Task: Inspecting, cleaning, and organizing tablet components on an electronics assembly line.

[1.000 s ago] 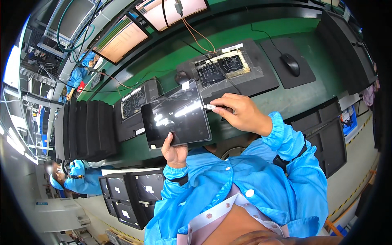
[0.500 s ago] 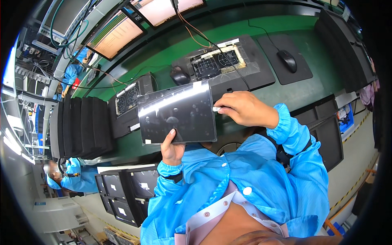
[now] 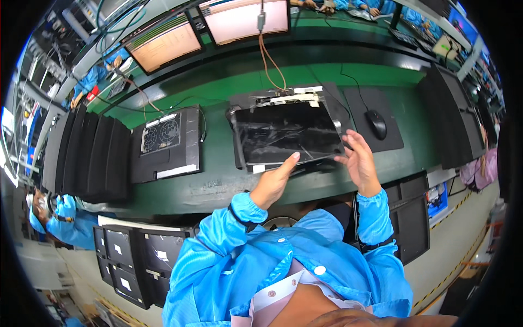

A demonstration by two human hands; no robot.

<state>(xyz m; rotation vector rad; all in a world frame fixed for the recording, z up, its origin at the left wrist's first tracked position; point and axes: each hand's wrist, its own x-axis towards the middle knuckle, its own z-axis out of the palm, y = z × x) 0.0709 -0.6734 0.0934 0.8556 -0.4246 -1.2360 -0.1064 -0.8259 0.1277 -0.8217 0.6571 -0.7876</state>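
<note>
A dark, glossy flat display panel [image 3: 289,131] lies over the black foam fixture [image 3: 330,98] in front of me, tilted slightly. My left hand [image 3: 273,184] grips its near edge, thumb on the face; the fingers beneath are hidden. Beside the panel's near right corner is my right hand [image 3: 360,166], open with fingers apart; I cannot tell whether the fingertips touch the edge. White connector parts [image 3: 294,98] show on the fixture just past the panel's far edge.
A second fixture with fan-like circles [image 3: 163,136] sits at left beside stacked black foam trays [image 3: 90,155]. A black mouse [image 3: 376,124] rests on a mat at right. Two monitors [image 3: 166,46] stand behind, with a hanging cable [image 3: 265,60]. Black trays [image 3: 136,256] hold panels below left.
The panel has moved away from me and to the right, down onto the fixture. My right hand has let go of a small white piece at its edge and opened.
</note>
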